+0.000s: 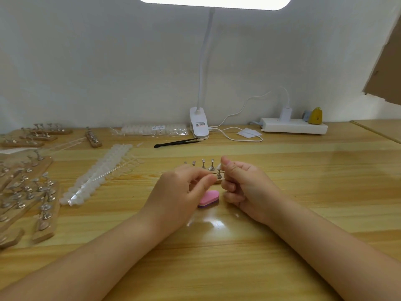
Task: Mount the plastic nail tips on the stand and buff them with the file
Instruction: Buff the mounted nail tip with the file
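A small wooden stand (219, 181) with several metal holders (204, 164) sits at the table's middle, mostly hidden behind my hands. My left hand (180, 192) pinches a thin clear strip that runs to the right across the stand. My right hand (243, 185) pinches a small clear nail tip (218, 166) between thumb and forefinger, just above the rightmost holder. A pink and purple buffing file (208, 198) lies flat on the table between my hands, close to me. Neither hand touches the file.
Strips of clear nail tips (97, 177) lie to the left. Many more wooden stands (28, 192) crowd the left edge. Black tweezers (175, 142), a bag of tips (152, 129), a clip lamp (199, 124) and a white power strip (293, 126) line the back.
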`<action>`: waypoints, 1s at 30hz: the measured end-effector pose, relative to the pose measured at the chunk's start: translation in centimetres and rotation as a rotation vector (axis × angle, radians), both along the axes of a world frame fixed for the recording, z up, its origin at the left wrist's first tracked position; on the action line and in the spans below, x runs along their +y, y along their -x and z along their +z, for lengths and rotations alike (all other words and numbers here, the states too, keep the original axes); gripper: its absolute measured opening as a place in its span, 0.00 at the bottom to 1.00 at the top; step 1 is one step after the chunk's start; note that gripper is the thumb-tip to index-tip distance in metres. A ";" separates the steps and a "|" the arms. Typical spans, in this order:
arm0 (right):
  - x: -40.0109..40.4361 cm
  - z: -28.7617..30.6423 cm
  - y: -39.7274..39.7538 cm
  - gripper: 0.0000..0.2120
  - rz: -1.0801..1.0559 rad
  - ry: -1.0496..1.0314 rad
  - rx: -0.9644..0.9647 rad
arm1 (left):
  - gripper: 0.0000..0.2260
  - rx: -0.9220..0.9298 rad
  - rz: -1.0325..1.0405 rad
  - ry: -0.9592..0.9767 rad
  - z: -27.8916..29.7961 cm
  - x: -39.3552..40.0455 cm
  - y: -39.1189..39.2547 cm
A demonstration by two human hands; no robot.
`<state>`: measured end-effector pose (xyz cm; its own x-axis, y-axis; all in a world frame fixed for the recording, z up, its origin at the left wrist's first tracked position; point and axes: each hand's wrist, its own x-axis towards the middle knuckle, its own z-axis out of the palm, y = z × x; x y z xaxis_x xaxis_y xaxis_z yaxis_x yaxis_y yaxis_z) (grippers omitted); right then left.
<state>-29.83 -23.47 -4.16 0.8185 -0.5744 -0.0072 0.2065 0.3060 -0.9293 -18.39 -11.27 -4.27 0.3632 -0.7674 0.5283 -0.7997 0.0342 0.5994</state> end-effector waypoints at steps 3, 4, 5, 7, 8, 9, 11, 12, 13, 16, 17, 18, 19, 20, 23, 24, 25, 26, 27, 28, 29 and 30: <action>0.2 0.0 0.0 0.09 0.070 0.074 0.023 | 0.12 0.012 -0.068 0.100 0.2 0.0 -0.2; 0.2 0.0 0.1 0.09 0.103 0.108 0.027 | 0.11 -0.006 -0.091 0.103 0.1 0.0 -0.1; 0.2 0.0 0.1 0.10 0.136 0.137 0.030 | 0.11 -0.020 -0.103 0.105 0.1 -0.1 -0.1; 0.1 0.1 0.2 0.12 0.187 0.170 0.040 | 0.11 -0.008 -0.100 0.128 0.0 -0.1 -0.1; 0.0 0.1 0.3 0.12 0.202 0.174 0.043 | 0.11 0.011 -0.095 0.140 0.0 -0.1 -0.1; -0.1 0.1 0.3 0.13 0.210 0.176 0.044 | 0.11 0.031 -0.088 0.144 0.0 -0.1 -0.2; -0.1 0.0 0.3 0.16 0.204 0.187 0.058 | 0.10 0.055 -0.074 0.131 0.0 -0.1 -0.4; -0.1 -0.1 0.2 0.19 0.183 0.194 0.073 | 0.09 0.060 -0.067 0.119 -0.1 0.0 -0.4; 0.1 -0.1 0.0 0.22 0.141 0.189 0.092 | 0.08 0.062 -0.058 0.108 -0.1 0.0 -0.4; 0.3 -0.1 -0.3 0.17 -0.088 0.184 0.149 | 0.05 0.079 -0.007 0.103 -0.1 0.1 -0.4; 0.3 0.0 -0.1 0.17 -0.186 0.261 0.178 | 0.05 0.080 0.020 0.102 -0.1 0.1 -0.4; 0.1 0.1 0.1 0.18 -0.279 0.403 0.219 | 0.04 0.070 0.050 0.099 -0.2 0.1 -0.6; -0.1 0.2 0.4 0.18 -0.356 0.573 0.259 | 0.04 0.053 0.084 0.094 -0.2 0.1 -0.7; -0.3 0.2 0.6 0.17 -0.422 0.731 0.290 | 0.04 0.036 0.120 0.089 -0.2 0.0 -0.9; -0.6 0.0 1.0 0.10 -0.515 1.059 0.383 | 0.07 -0.044 0.201 0.071 -0.4 -0.1 -1.4; -0.4 -0.1 1.0 0.08 -0.521 1.172 0.436 | 0.07 -0.085 0.231 0.057 -0.4 -0.2 -1.5; -0.3 -0.3 1.0 0.06 -0.521 1.273 0.486 | 0.07 -0.106 0.260 0.040 -0.4 -0.2 -1.6; -0.3 -0.5 0.9 0.06 -0.522 1.344 0.523 | 0.07 -0.102 0.281 0.022 -0.5 -0.3 -1.7; -0.3 -0.6 0.9 0.06 -0.524 1.378 0.552 | 0.07 -0.086 0.295 0.005 -0.5 -0.3 -1.7; -0.4 -0.6 0.9 0.07 -0.524 1.390 0.574 | 0.07 -0.066 0.306 -0.013 -0.6 -0.3 -1.7; -0.4 -0.6 0.9 0.08 -0.515 1.391 0.594 | 0.08 -0.052 0.319 -0.032 -0.6 -0.3 -1.7; -0.5 -0.6 0.9 0.09 -0.501 1.391 0.615 | 0.08 -0.046 0.330 -0.051 -0.6 -0.3 -1.7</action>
<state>-30.70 -23.93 -4.81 0.6248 -0.6123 0.4845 -0.4721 -0.7905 -0.3902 -16.67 -11.61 -4.88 0.5732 -0.6382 0.5140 -0.7889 -0.2604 0.5565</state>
